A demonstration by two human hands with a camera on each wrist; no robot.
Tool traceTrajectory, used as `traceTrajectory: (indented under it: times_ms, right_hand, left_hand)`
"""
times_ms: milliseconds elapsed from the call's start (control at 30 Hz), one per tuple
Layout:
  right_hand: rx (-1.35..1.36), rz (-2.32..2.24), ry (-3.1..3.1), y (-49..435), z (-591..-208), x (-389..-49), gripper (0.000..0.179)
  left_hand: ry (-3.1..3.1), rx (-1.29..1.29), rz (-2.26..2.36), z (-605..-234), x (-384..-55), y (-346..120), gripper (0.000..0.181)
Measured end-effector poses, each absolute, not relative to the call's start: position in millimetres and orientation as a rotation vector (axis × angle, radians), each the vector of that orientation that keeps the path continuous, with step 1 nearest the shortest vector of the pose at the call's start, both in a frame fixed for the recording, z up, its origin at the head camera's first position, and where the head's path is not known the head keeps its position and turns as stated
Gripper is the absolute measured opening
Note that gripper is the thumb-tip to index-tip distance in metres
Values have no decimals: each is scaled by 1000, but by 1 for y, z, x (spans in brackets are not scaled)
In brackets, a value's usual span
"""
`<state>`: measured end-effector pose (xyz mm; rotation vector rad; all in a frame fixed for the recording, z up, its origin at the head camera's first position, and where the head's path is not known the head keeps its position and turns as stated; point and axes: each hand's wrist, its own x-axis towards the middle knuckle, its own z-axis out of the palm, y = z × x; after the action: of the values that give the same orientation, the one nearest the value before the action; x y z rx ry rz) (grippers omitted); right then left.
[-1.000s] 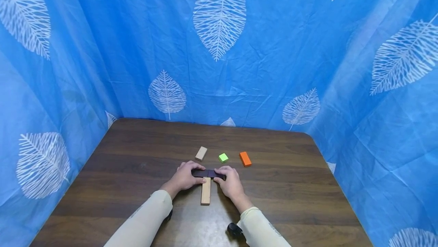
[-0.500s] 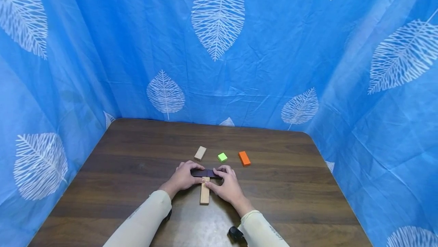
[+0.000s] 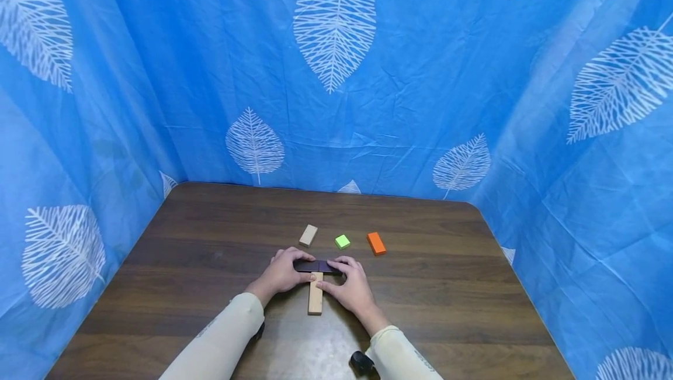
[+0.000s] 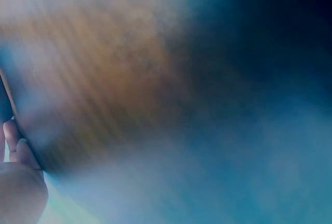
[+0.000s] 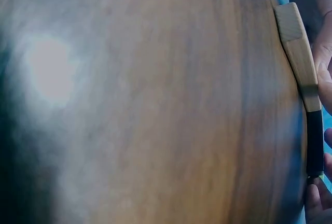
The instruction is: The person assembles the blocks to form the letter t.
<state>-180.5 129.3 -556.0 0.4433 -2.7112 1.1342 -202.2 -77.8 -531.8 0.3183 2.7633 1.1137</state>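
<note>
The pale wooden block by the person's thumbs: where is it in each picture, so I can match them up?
Head: the pale wooden block lies below the centre, between the forearms.
Left wrist: I can't make it out; much is blurred.
Right wrist: it runs along the right edge, in the upper half.
Shared landmark: the brown tabletop.
</note>
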Motion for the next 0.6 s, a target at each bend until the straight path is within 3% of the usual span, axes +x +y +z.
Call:
traceTrajectory:
  times_ms: [600]
  right_hand:
    - [435,1155,-2762,130,-553,-181,59]
  left_hand:
    - [2750,303,1062,-529,-207,-77,36]
